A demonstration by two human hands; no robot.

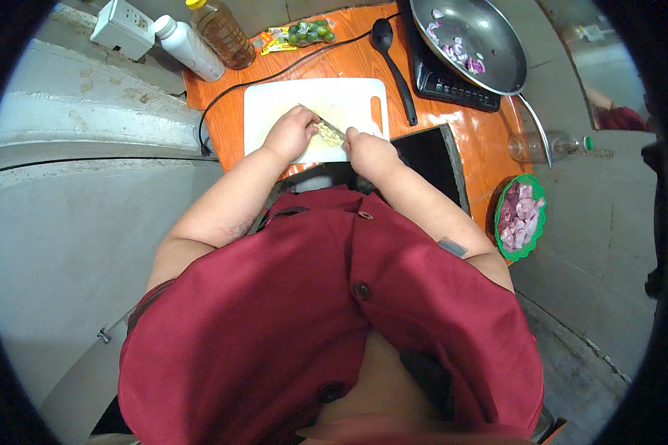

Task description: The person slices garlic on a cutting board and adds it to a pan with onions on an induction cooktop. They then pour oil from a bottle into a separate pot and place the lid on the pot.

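My right hand (372, 154) grips a kitchen knife (332, 129) by its handle, which the fingers cover. The blade runs slantwise up and to the left across a white cutting board (267, 97). At the blade's far part, my left hand (290, 132) has its fingers curled against it, and they hide some of the metal. Finely chopped pale pieces, likely garlic (328, 136), lie in a small heap along the blade between my hands. Smaller bits are spread on the board, which has an orange-rimmed handle slot.
A frying pan (501, 39) with chopped red onion (473, 64) sits on a black induction cooker (451, 92). Around the board are a black ladle (398, 78), a power cord (278, 75), an oil bottle (222, 36), a white bottle (192, 53), bagged green citrus (310, 33) and a green basket (540, 222) of raw meat (517, 217).
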